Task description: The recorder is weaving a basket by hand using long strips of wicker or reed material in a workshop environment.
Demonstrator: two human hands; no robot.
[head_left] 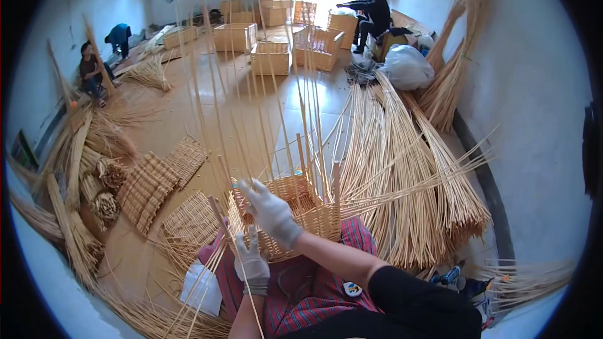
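Observation:
A half-woven rectangular wicker basket rests on my lap, with thick corner posts and long thin upright rods rising from its walls. My right hand, in a pale work glove, reaches across the basket to its left wall. Its fingers are stretched out and apart beside the upright rods. Lower down, my left hand, also gloved, is by the basket's near left corner. Its fingers are bent around a thin wicker strand that trails down past the wrist. The fingers' exact hold on it is partly hidden.
Large bundles of wicker rods lie to the right. Woven panels and rolled bundles lie left. Finished baskets stand ahead. One person sits far right; two others are far left. A striped apron covers my lap.

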